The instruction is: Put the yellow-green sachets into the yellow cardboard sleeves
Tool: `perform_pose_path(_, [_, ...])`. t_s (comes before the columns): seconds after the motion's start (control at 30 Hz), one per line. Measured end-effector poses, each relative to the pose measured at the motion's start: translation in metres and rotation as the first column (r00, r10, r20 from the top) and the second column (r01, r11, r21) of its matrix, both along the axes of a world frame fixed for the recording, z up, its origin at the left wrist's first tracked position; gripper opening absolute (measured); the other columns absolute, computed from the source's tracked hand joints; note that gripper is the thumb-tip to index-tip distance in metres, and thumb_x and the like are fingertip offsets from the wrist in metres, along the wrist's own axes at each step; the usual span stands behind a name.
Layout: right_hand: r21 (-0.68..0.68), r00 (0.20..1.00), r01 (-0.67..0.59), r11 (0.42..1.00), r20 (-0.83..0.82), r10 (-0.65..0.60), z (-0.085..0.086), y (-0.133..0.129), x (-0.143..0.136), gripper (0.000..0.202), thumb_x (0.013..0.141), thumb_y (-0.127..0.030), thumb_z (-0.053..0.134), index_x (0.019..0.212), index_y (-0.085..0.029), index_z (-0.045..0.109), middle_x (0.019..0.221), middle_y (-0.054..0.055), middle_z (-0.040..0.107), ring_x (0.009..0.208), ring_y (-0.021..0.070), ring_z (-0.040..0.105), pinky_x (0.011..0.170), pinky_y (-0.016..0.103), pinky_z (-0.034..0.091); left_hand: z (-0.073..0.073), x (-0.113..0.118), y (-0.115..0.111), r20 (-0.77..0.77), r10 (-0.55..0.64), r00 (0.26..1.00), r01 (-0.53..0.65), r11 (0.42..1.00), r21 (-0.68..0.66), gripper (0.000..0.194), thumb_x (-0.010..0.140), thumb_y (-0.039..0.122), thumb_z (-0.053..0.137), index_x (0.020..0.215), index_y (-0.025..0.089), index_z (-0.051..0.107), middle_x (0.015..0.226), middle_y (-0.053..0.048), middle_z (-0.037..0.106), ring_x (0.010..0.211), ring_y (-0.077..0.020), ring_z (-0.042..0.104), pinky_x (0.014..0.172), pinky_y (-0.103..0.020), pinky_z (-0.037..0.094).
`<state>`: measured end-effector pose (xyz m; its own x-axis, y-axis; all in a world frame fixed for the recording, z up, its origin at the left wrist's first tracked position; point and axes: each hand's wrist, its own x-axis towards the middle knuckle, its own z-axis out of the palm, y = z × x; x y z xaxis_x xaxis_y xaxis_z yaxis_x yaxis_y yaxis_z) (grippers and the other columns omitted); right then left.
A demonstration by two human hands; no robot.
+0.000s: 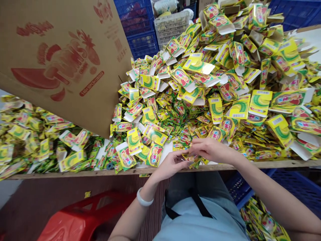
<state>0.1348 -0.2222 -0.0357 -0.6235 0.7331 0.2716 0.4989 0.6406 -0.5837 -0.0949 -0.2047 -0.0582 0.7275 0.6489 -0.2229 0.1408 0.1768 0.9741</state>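
Note:
At the table's near edge my two hands meet over a few small yellow candy sachets (195, 160). My left hand (173, 163), below a pale bracelet, has thumb and fingers closed around them from the left. From the right, my right hand (210, 150) pinches at the same sachets, its fingertips partly hiding them. Loose sachets (179, 117) in green and yellow wrappers are heaped just beyond. Flat-sided yellow candy boxes (135, 140), many with end flaps open, lie to the left of my hands and rise in a tall pile behind.
A large printed cardboard carton (82, 90) leans over the table's left part. Stacked blue crates (141, 43) and a white basket (173, 28) stand behind. Below the wooden edge (82, 174) are a red stool (72, 217) and, right of me, a blue crate (296, 190) near more sachets.

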Motion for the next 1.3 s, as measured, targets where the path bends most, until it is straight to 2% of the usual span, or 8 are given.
perform_pose_path(0.23, [-0.317,0.918,0.272,0.909,-0.198,-0.344,-0.01,-0.008,-0.006,0.044,0.085,-0.033,0.073,0.125,-0.02,0.061,0.115,0.009,0.065,0.089,0.0197,0.065,0.075,0.031,0.054,-0.006,0.007,-0.007,-0.12,0.129,0.984,-0.108,0.98,0.167,0.043,0.081,0.044,0.075,0.111,0.017,0.061,0.104,-0.007,0.067,0.073,-0.015,0.063,0.061,-0.025,0.049])
perform_pose_path(0.37, [-0.698,0.856,0.057,0.713,-0.333,-0.394,-0.032,-0.018,-0.015,0.036,0.088,-0.047,0.067,0.109,-0.018,0.069,0.095,0.004,0.072,0.064,0.0153,0.066,0.056,0.027,0.055,0.003,0.001,-0.004,-0.179,0.184,0.966,-0.091,0.897,0.433,0.044,0.085,0.042,0.072,0.117,0.021,0.049,0.098,-0.005,0.065,0.085,-0.0197,0.067,0.07,-0.03,0.055])
perform_pose_path(0.53, [-0.826,0.556,0.088,0.556,-0.423,-0.716,-0.051,-0.018,-0.013,0.046,0.068,-0.053,0.083,0.091,-0.017,0.066,0.074,-0.001,0.069,0.046,0.0117,0.061,0.042,0.024,0.053,0.039,-0.031,0.058,-0.342,0.518,0.784,0.166,0.356,0.92,0.045,0.088,0.023,0.065,0.131,0.022,0.053,0.139,-0.017,0.052,0.137,-0.0357,0.045,0.113,-0.059,0.036])
perform_pose_path(0.67, [-0.865,0.377,0.017,0.502,-0.46,-0.804,-0.053,-0.016,-0.008,0.049,0.064,-0.054,0.086,0.086,-0.017,0.062,0.075,-0.001,0.07,0.042,0.0105,0.062,0.038,0.021,0.052,0.059,-0.052,0.111,-0.384,0.62,0.684,0.331,0.206,0.921,0.029,0.079,0.014,0.067,0.108,0.019,0.062,0.153,-0.017,0.042,0.152,-0.0388,0.02,0.122,-0.066,0.01])
perform_pose_path(0.8, [-0.851,0.304,0.014,0.525,-0.497,-0.813,-0.039,-0.019,-0.006,0.049,0.061,-0.052,0.089,0.082,-0.017,0.062,0.072,-0.002,0.067,0.039,0.0102,0.059,0.033,0.021,0.049,0.057,-0.045,0.103,-0.167,0.568,0.806,-0.049,0.345,0.937,0.02,0.087,0.024,0.061,0.104,0.02,0.051,0.142,-0.015,0.053,0.145,-0.0331,0.035,0.12,-0.059,0.023])
perform_pose_path(0.97, [-0.717,0.192,0.204,0.666,-0.638,-0.746,-0.004,-0.018,-0.014,0.044,0.068,-0.048,0.086,0.094,-0.021,0.062,0.083,0.001,0.071,0.049,0.0111,0.06,0.036,0.022,0.05,0.023,0.001,0.034,0.042,0.244,0.969,-0.248,0.952,0.182,0.057,0.079,0.047,0.072,0.117,0.018,0.041,0.097,-0.007,0.068,0.087,-0.0214,0.066,0.08,-0.038,0.056])
perform_pose_path(1.07, [-0.548,0.25,0.381,0.744,-0.714,-0.654,0.013,-0.015,-0.026,0.035,0.08,-0.044,0.078,0.1,-0.024,0.058,0.083,0.0,0.069,0.058,0.0131,0.062,0.043,0.023,0.051,0.009,0.026,0.002,0.125,0.144,0.982,-0.133,0.987,-0.094,0.069,0.066,0.049,0.084,0.114,0.018,0.046,0.088,-0.003,0.064,0.071,-0.0156,0.062,0.067,-0.031,0.055])
perform_pose_path(1.3, [0.036,0.884,0.362,0.932,-0.33,-0.331,0.021,-0.021,-0.02,0.012,0.097,-0.016,0.051,0.1,-0.02,0.061,0.096,0.007,0.063,0.09,0.0189,0.063,0.076,0.03,0.053,0.016,0.024,-0.011,0.069,0.117,0.991,-0.116,0.993,-0.022,0.09,0.069,0.031,0.084,0.143,0.02,0.034,0.098,-0.003,0.063,0.077,-0.0148,0.061,0.074,-0.031,0.055])
